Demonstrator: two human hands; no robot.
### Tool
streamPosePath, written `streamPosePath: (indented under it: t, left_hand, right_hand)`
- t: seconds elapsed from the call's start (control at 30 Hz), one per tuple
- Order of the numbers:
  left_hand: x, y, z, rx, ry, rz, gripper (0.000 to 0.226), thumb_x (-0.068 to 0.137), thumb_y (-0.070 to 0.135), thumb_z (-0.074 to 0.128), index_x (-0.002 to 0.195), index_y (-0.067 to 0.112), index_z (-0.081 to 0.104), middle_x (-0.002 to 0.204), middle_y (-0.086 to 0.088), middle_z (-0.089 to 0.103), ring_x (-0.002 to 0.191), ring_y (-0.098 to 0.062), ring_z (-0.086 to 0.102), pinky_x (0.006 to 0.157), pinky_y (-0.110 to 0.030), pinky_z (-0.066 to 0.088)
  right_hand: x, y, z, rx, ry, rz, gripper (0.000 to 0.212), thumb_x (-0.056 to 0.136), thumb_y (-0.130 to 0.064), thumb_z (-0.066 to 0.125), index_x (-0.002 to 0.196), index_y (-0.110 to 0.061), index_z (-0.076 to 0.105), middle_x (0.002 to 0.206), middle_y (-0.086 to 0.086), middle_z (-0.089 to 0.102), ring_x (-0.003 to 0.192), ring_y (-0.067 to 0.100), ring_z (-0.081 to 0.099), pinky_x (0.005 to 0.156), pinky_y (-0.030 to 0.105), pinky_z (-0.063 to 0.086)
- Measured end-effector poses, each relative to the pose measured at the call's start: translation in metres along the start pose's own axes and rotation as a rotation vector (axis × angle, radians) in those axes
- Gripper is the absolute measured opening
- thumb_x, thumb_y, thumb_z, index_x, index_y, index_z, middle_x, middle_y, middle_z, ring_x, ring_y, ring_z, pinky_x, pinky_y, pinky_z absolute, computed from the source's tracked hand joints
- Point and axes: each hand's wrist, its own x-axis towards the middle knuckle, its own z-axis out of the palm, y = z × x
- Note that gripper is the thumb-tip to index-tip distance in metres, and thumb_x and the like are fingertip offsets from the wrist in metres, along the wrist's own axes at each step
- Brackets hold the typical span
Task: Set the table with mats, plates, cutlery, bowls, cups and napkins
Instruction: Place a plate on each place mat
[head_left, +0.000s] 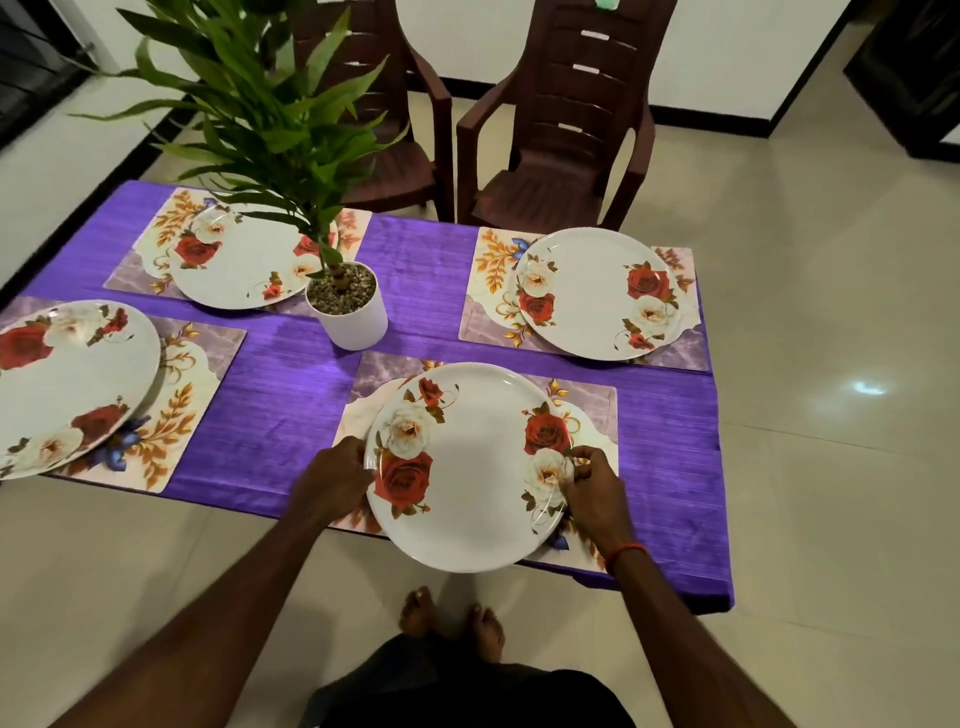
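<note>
Bench (291, 405), purple cloth over it. Four mats, one plate on each.

Near plate (467, 467): lies over near mat (587, 405) by the near edge, right of middle. Its front rim juts past that edge. Cannot tell whether it sits flat or is slightly lifted.

Left hand (332, 480): fingers (358, 457) curled onto the plate's left rim, holding it.

Right hand (592, 493): thumb and fingers (587, 460) pinch the right rim, over the white rose. Red thread (626, 551) on that wrist.

Left plate (67, 384) on left mat (202, 353), at the left edge, partly out of view.

Far-left plate (244, 260) on far-left mat (140, 270), by the far edge.

Far-right plate (597, 291) on far-right mat (485, 312), at the far right corner.

White pot (353, 317) with plant (260, 104): mid-bench, just beside the far-left plate; leaves hang over that plate.

Two chairs (566, 130) stand past the far edge. The person stands barefoot on the tiled floor (831, 467) at the near edge.
</note>
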Motion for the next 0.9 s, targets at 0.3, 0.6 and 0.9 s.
streamPosePath:
  t: [0.3, 0.6, 0.9]
  left_hand:
    - [-0.005, 0.007, 0.006, -0.127, 0.058, -0.042, 0.021, 0.091, 0.017, 0.068, 0.11, 0.01, 0.065, 0.115, -0.014, 0.072, 0.104, -0.034, 0.064, 0.081, -0.035, 0.047]
    - [0.001, -0.002, 0.011, -0.144, 0.076, -0.064, 0.024, 0.094, 0.019, 0.066, 0.116, 0.01, 0.064, 0.113, -0.01, 0.072, 0.095, -0.027, 0.065, 0.084, -0.038, 0.053]
    - [0.002, -0.002, 0.014, -0.15, 0.103, -0.066, 0.019, 0.098, 0.016, 0.062, 0.114, 0.006, 0.065, 0.114, -0.013, 0.071, 0.093, -0.025, 0.062, 0.083, -0.035, 0.049]
  right_hand:
    - [0.004, 0.0, 0.0, 0.031, -0.031, -0.016, 0.039, 0.096, -0.013, 0.065, 0.132, -0.019, 0.051, 0.128, 0.007, 0.066, 0.111, 0.023, 0.067, 0.083, 0.033, 0.059]
    - [0.008, 0.002, 0.0, 0.052, -0.059, -0.05, 0.042, 0.094, -0.011, 0.067, 0.133, -0.017, 0.05, 0.128, 0.008, 0.065, 0.107, 0.019, 0.068, 0.077, 0.022, 0.058]
    - [0.01, 0.0, -0.003, 0.051, -0.094, -0.061, 0.041, 0.093, -0.009, 0.068, 0.13, -0.017, 0.052, 0.119, 0.004, 0.067, 0.099, 0.013, 0.066, 0.07, 0.013, 0.053]
